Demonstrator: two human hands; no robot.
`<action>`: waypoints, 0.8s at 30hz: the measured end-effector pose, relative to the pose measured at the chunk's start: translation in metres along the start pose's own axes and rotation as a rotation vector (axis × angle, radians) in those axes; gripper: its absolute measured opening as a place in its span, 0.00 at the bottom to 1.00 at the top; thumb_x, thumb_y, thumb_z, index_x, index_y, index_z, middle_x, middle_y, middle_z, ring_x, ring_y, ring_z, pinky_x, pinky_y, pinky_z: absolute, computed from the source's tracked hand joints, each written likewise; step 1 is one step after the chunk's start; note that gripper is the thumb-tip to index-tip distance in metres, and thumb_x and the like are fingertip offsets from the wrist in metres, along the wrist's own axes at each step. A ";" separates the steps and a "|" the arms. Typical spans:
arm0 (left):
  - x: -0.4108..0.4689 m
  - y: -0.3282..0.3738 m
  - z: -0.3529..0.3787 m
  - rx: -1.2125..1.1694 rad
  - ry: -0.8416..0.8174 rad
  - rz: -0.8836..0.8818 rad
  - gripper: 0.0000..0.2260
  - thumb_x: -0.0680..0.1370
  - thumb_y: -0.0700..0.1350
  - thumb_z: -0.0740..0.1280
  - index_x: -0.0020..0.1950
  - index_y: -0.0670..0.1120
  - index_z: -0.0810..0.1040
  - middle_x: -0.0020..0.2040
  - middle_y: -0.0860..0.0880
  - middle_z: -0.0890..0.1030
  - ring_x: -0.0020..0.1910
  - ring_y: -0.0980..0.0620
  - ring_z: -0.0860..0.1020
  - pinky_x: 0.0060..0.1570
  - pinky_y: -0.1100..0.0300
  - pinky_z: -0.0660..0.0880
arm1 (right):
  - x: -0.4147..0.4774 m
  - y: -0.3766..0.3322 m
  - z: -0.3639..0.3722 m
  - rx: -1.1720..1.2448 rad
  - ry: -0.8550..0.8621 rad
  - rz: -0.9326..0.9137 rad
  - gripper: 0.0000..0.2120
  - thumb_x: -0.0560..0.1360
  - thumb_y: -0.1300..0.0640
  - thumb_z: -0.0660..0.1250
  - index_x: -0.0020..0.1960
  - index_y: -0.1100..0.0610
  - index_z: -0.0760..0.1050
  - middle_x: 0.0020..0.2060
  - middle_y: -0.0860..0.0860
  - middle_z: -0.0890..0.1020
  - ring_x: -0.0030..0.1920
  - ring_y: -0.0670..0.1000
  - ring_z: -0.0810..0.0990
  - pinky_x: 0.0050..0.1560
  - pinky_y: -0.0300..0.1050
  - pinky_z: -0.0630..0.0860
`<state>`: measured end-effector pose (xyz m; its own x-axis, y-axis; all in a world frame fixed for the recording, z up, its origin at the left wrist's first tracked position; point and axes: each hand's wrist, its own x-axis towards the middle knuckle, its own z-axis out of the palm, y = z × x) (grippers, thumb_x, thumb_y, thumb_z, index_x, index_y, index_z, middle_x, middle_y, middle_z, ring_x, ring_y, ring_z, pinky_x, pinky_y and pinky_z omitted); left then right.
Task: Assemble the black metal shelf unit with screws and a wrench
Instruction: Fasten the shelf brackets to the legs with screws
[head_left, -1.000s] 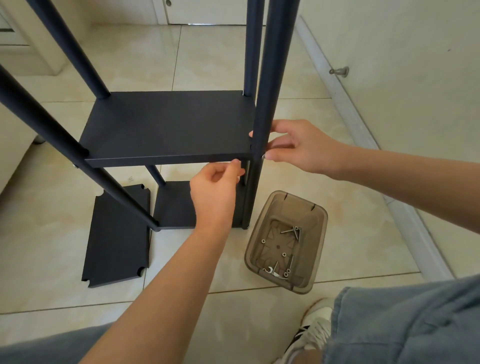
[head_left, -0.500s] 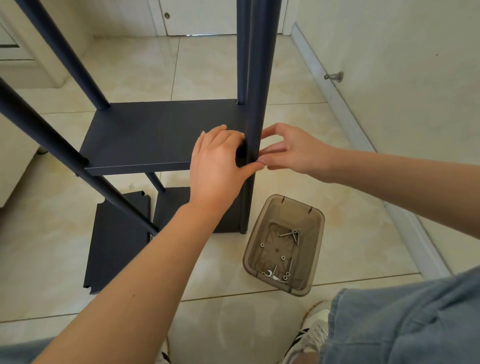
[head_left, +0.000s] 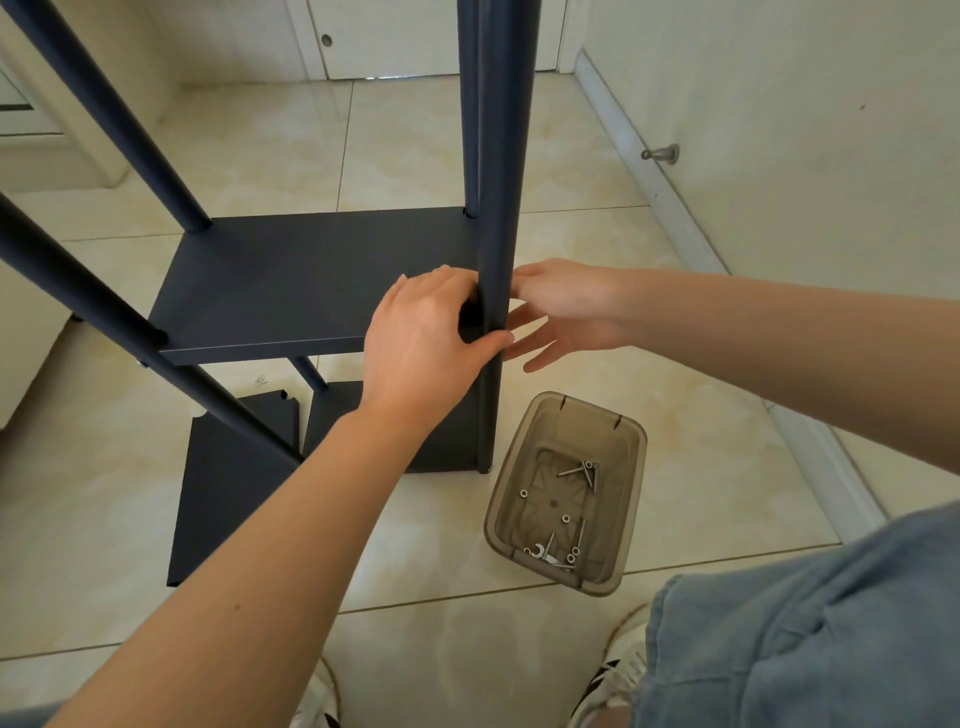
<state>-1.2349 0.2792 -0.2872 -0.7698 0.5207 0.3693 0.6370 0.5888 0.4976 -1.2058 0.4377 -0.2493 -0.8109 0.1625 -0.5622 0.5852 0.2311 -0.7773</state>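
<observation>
Left fingers: curled in behind the dark round upright metal post (head_left: 501, 156), where the shelf corner meets it; the thumb lies across the post's front.
Left hand (head_left: 426, 343): I read it as gripping the post, palm against the post's left side.
Right fingers (head_left: 530, 317): straight and spread, holding nothing, tips pointing at the post's right side; I cannot tell whether they touch it.
Right hand (head_left: 571, 312): just right of the post, level with the left hand.
Flat black metal shelf (head_left: 311, 280): left of the post, its near-right corner under my left hand, carried on the unit's other posts.
Black bottom panel (head_left: 447, 441): at the post's foot, on the tiled floor.
Loose black notched panel (head_left: 223, 509): flat on the tiles, well left of the post's foot.
Brown translucent plastic tub (head_left: 626, 499): just right of the post's foot.
Silver screws and washers (head_left: 576, 472): scattered inside the tub.
Small silver wrench (head_left: 543, 550): in the tub's near end, farthest from the post.
</observation>
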 end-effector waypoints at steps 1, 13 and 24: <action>0.001 -0.001 -0.001 0.019 -0.001 -0.001 0.16 0.74 0.55 0.75 0.58 0.51 0.80 0.60 0.53 0.82 0.60 0.50 0.79 0.75 0.43 0.62 | 0.000 -0.001 -0.001 -0.005 -0.009 0.000 0.15 0.83 0.53 0.60 0.69 0.53 0.70 0.59 0.56 0.80 0.52 0.60 0.84 0.59 0.63 0.78; 0.002 -0.008 0.004 0.297 -0.187 -0.005 0.32 0.80 0.66 0.56 0.81 0.52 0.61 0.81 0.52 0.60 0.81 0.48 0.52 0.78 0.47 0.44 | -0.001 0.006 -0.006 0.087 -0.060 -0.004 0.07 0.83 0.54 0.59 0.58 0.51 0.75 0.57 0.55 0.81 0.54 0.59 0.83 0.54 0.59 0.81; -0.015 -0.013 0.017 0.436 0.027 0.104 0.31 0.82 0.65 0.48 0.76 0.48 0.71 0.76 0.49 0.70 0.78 0.45 0.64 0.76 0.46 0.58 | -0.004 0.061 -0.032 -0.047 -0.051 0.140 0.10 0.81 0.56 0.64 0.58 0.60 0.79 0.49 0.53 0.86 0.47 0.53 0.86 0.45 0.48 0.84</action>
<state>-1.2311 0.2744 -0.3123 -0.6980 0.5779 0.4230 0.6643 0.7430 0.0812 -1.1666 0.4820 -0.2857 -0.7197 0.1474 -0.6785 0.6904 0.2549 -0.6770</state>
